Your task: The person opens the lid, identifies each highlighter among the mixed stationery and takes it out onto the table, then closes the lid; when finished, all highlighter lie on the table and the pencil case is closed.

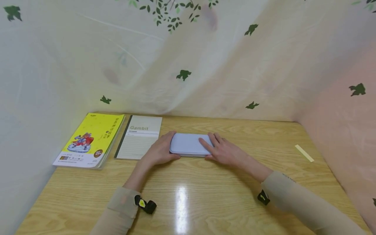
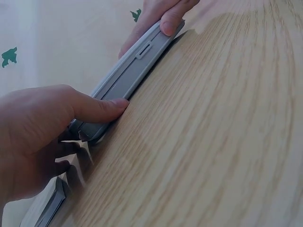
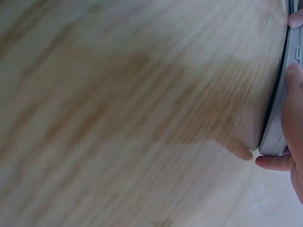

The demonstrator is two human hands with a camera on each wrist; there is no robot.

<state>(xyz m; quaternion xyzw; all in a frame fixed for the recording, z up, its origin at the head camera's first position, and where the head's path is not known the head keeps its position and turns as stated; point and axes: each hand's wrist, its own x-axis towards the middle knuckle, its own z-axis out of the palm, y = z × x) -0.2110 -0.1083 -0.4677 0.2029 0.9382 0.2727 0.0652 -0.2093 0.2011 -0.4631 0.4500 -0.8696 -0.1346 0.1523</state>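
A flat light-blue case with rounded corners lies lengthwise across the middle of the wooden table. My left hand grips its left end, thumb along the near side and fingers round the end. At the other end my right hand holds it, with the index finger laid over the top and the thumb low on the near side. In the left wrist view the case's grey side shows a small raised slot, and my left thumb presses beside its bottom edge. The right wrist view catches only part of the case at its right border.
Left of the case lies a white notebook marked "Gambit", close to my left hand. A yellow picture-covered book lies farther left. On the right is a pale yellow strip. Patterned white curtains hang behind and beside the table.
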